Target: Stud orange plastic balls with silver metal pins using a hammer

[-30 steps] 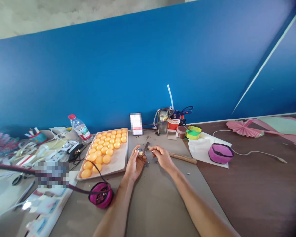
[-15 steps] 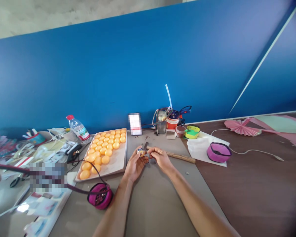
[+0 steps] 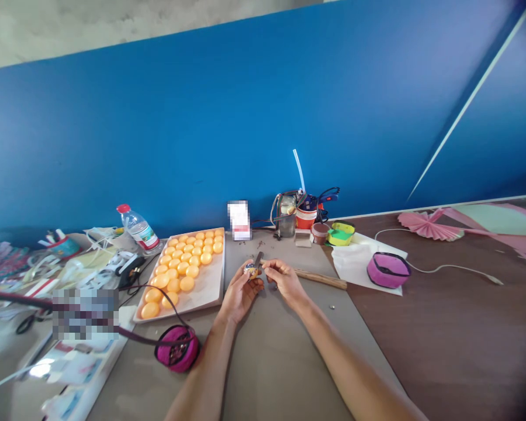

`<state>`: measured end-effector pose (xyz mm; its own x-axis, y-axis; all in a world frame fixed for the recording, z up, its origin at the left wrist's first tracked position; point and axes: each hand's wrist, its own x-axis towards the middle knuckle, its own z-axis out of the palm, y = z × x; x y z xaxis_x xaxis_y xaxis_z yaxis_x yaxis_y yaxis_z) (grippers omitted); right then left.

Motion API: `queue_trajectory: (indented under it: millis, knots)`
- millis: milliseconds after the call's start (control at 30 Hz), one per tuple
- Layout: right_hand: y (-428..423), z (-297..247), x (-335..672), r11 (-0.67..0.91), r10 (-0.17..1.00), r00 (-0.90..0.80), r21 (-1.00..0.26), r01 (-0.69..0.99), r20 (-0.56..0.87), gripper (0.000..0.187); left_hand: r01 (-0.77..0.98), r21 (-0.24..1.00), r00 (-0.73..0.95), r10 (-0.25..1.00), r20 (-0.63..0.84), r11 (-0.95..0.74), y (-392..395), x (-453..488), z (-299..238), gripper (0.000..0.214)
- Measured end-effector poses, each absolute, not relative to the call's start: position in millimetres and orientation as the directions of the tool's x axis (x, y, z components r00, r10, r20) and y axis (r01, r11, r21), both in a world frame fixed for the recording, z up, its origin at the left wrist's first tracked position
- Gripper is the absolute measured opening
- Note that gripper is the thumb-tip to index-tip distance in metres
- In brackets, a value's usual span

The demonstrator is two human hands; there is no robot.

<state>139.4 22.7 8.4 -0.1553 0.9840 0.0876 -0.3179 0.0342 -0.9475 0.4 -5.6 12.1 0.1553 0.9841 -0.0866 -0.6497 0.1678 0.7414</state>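
My left hand is closed round a small orange ball with a glittery patch, held just above the grey table mat. My right hand is pinched, its fingertips right beside the ball; what it pinches is too small to name. A hammer lies behind the hands, its metal head near the ball and its wooden handle running right. Left of my hands a tray holds several plain orange balls.
A magenta pouch with a dark strap sits at the near left, a purple pouch on white paper at the right. Cups and tools, a water bottle and pink paper fans line the blue wall.
Both hands stay together at the ball; my right fingertips have closed in on it slightly. The view has drifted a little.
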Motion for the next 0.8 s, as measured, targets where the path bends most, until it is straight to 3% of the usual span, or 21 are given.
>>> queue_trajectory:
  millis: [533,800]
  knots:
    - [24.4,5.1,134.7,-0.079,0.986,-0.165,-0.827,-0.557,0.017,0.021,-0.654,0.737,0.145,0.985,-0.098,0.170,-4.7,1.0,9.6,0.042]
    - [23.6,6.2,133.4,-0.112,0.979,-0.202,-0.802,-0.587,0.011,0.016,-0.697,0.694,0.142,0.984,-0.109,0.178,-0.3,0.7,6.4,0.043]
